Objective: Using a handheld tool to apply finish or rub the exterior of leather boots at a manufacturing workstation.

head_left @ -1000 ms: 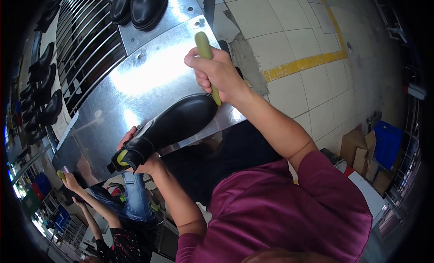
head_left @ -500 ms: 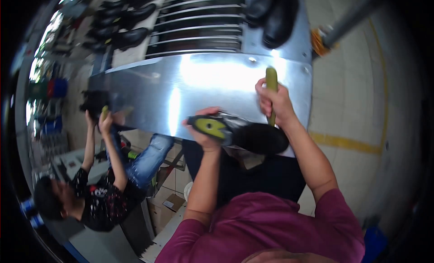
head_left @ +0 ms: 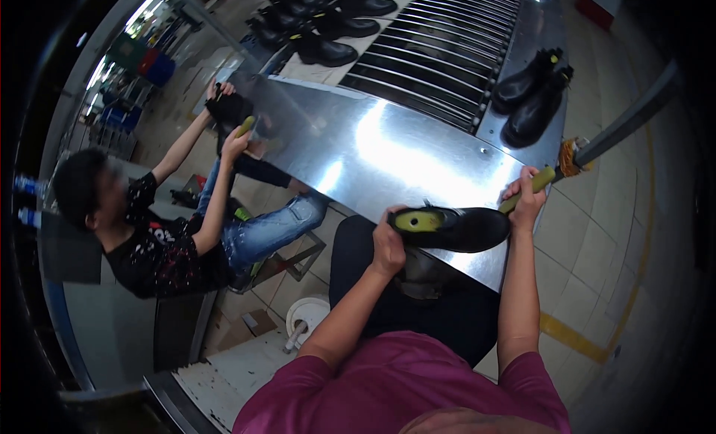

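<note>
A black leather shoe (head_left: 473, 231), its yellow-green inside showing at the opening, is held at the edge of a shiny metal tabletop (head_left: 440, 169). My left hand (head_left: 388, 246) grips it by the heel, with the toe pointing right. In my right hand (head_left: 528, 203) is an olive-green-handled tool (head_left: 543, 179), slanted from upper right down toward the shoe's toe. Its lower end lies close by the toe; I cannot tell whether they touch, and its working end is hidden.
Left, a co-worker (head_left: 149, 217) holds a black shoe and a similar tool at the table's far end. Beyond the tabletop runs a roller conveyor (head_left: 440, 50); several black boots (head_left: 324, 50) stand left of it, a pair (head_left: 533, 105) right. A post (head_left: 630, 120) rises at the right.
The view has turned and shifted. My right hand's tool has tilted from upright to slanting, beside the toe. The shoe's opening now faces up more. My left hand keeps hold of the heel.
</note>
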{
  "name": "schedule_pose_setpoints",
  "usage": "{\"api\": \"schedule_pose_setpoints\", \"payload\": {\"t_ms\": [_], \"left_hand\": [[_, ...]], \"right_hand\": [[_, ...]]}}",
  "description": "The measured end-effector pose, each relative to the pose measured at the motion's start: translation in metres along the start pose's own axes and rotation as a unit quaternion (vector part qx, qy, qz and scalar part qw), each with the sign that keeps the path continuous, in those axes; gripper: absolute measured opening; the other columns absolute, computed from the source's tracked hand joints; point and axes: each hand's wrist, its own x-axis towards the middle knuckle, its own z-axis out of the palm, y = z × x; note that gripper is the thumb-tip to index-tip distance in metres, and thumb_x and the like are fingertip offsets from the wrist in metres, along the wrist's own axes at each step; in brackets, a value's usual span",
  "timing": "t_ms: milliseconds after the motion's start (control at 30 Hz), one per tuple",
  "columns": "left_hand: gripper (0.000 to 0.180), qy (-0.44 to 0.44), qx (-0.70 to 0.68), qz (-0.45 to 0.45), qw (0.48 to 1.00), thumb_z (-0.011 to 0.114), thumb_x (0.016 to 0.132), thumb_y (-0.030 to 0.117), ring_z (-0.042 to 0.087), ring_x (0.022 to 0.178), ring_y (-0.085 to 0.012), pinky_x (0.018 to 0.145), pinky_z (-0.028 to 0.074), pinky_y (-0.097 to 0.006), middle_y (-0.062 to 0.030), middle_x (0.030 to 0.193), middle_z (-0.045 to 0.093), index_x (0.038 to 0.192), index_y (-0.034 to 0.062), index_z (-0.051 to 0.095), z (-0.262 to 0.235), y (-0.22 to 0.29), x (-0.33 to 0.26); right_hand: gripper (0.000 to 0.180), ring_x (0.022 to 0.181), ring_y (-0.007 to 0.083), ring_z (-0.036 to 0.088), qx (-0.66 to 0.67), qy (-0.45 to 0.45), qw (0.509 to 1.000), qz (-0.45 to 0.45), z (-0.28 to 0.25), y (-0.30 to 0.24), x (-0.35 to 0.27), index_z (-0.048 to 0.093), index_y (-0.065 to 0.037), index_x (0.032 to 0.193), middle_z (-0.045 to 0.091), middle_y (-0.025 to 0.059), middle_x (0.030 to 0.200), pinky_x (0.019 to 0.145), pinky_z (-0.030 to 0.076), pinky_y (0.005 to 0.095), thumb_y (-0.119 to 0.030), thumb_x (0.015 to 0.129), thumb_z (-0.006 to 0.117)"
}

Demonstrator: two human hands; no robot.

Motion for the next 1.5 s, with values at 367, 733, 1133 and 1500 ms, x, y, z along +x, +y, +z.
{"api": "schedule_pose_setpoints", "payload": {"t_ms": [367, 733, 1133, 1500], "left_hand": [[0.06, -0.077, -0.069, -0.077, 0.992, 0.096, 0.073, 0.026, 0.074, 0.098, -0.0221, 0.09, 0.057, -0.035, -0.0141, 0.109, 0.076, 0.121, 0.0013, 0.069, -0.011, 0.048, -0.019], [0.047, 0.351, 0.188, -0.213, 0.892, 0.092, 0.078, 0.029, 0.072, 0.087, -0.0138, 0.081, 0.059, -0.034, -0.0073, 0.097, 0.079, 0.11, -0.0006, 0.076, -0.192, 0.271, -0.134], [0.057, 0.782, 0.384, -0.296, 0.391, 0.075, 0.091, 0.045, 0.069, 0.104, -0.0296, 0.098, 0.055, -0.041, -0.0134, 0.133, 0.067, 0.125, -0.0006, 0.071, -0.381, 0.53, -0.348], [0.035, 0.666, 0.624, -0.129, 0.387, 0.084, 0.08, 0.032, 0.063, 0.115, -0.0202, 0.101, 0.046, -0.052, -0.0202, 0.113, 0.073, 0.108, 0.0122, 0.077, -0.533, 0.494, -0.442]], "right_hand": [[0.019, 0.052, 0.011, 0.049, -0.068, -0.025, 0.997, -0.004, -0.012, 0.036, 0.022, 0.06, -0.011, 0.114, 0.049, -0.0008, 0.065, 0.049, 0.045, 0.0298, -0.023, 0.102, 0.069], [0.026, 0.055, 0.0125, 0.049, -0.111, -0.113, 0.987, 0.008, -0.022, 0.024, 0.032, 0.06, 0.0, 0.115, 0.05, 0.0018, 0.064, 0.053, 0.048, 0.0294, -0.022, 0.104, 0.066], [0.025, 0.055, 0.0119, 0.052, -0.193, -0.065, 0.978, -0.034, -0.022, 0.049, 0.017, 0.062, -0.008, 0.114, 0.051, -0.0026, 0.067, 0.05, 0.048, 0.0299, -0.03, 0.104, 0.064], [0.023, 0.054, 0.0147, 0.054, -0.085, -0.033, 0.996, -0.003, -0.01, 0.003, 0.002, 0.058, -0.003, 0.113, 0.053, 0.003, 0.066, 0.052, 0.049, 0.0303, -0.02, 0.1, 0.069]]}}
